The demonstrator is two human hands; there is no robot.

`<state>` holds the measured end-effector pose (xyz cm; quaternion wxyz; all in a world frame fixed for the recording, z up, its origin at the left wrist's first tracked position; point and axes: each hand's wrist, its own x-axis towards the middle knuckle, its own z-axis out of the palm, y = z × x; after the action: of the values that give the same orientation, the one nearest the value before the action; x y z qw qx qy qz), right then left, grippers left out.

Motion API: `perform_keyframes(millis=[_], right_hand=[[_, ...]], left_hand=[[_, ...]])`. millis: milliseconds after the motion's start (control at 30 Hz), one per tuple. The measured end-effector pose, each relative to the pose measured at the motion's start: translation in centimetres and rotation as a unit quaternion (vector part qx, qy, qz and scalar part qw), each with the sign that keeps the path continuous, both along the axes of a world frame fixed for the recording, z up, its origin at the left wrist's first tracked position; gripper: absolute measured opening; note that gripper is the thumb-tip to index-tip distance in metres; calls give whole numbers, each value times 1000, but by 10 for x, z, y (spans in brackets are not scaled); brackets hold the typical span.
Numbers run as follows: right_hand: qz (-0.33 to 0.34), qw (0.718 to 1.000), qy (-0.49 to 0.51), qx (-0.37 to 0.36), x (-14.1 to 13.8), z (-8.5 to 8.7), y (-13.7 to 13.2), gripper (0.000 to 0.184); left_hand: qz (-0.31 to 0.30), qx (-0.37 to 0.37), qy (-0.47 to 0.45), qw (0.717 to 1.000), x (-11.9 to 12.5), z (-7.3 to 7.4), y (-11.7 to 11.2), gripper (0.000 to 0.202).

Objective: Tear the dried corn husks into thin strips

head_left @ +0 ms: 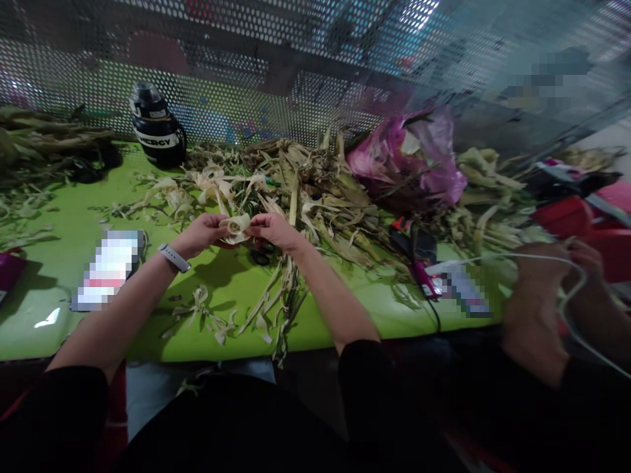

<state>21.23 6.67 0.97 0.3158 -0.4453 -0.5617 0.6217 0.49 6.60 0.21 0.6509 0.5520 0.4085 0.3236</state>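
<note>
Both my hands meet over the green table (pixel 64 223), pinching one pale curled strip of dried husk (pixel 237 227) between them. My left hand (pixel 203 232) grips its left end with fingers closed; a grey watch (pixel 173 257) is on that wrist. My right hand (pixel 274 230) holds the right end, fingers closed too. Just behind the hands lies a big heap of dried husks and stalks (pixel 315 190). Loose husk scraps (pixel 217 318) lie below my hands near the table's front edge.
A black jar (pixel 156 131) stands at the back left before a perforated metal screen. A phone (pixel 109 268) lies left of my arm. A pink plastic bag (pixel 409 161) sits on the heap. At right, another person's hands (pixel 552 289) hold a white cable beside red tools (pixel 566 213).
</note>
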Motion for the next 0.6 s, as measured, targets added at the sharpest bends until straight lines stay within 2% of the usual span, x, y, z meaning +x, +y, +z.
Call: perform_keyframes(millis=[133, 367, 600], right_hand=[[6, 1000, -10, 7, 2, 1, 1, 30], [28, 999, -11, 14, 1, -4, 2, 35], [31, 999, -13, 20, 2, -3, 2, 38]], left_hand=[[-21, -2, 5, 1000, -2, -2, 1, 42], [-19, -1, 13, 1000, 1, -1, 1, 41], [-51, -1, 27, 998, -1, 2, 1, 37]])
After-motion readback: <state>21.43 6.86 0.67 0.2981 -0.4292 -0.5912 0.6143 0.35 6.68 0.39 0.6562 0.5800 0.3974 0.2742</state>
